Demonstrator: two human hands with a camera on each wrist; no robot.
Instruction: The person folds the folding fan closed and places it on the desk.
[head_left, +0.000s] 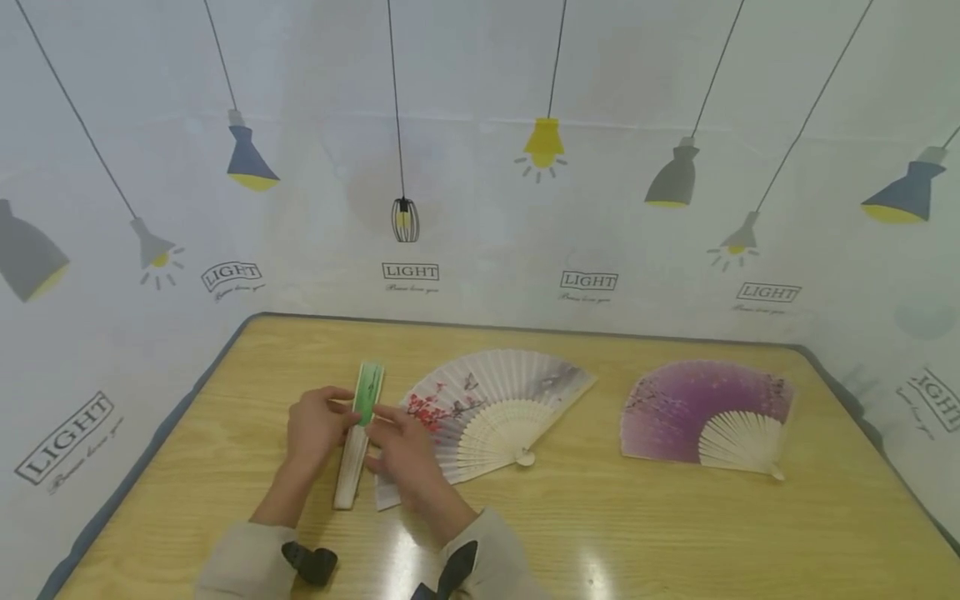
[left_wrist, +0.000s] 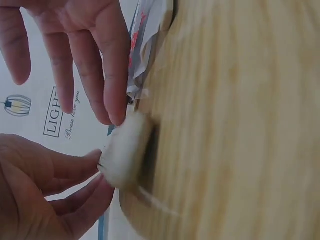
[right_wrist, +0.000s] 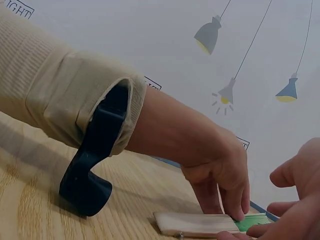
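Observation:
A folded hand fan (head_left: pixel 351 467) with pale ribs and a green upper part lies lengthwise on the table. My left hand (head_left: pixel 318 429) pinches it between thumb and fingers near the green part, as the left wrist view also shows. From the other side my right hand (head_left: pixel 408 454) touches it, its fingers (left_wrist: pixel 112 75) mostly straight and spread. Just right of the folded fan, and partly hidden behind my right hand, a white spread fan (head_left: pixel 517 375) carries red blossoms and birds. Farther right lies a purple spread fan (head_left: pixel 660 417).
The wood-grain table (head_left: pixel 675 533) has a dark edge, with a white curtain (head_left: pixel 480 183) printed with lamps around it. A dark strap and mount (right_wrist: pixel 92 160) sit on the left wrist over a beige sleeve (right_wrist: pixel 65 90).

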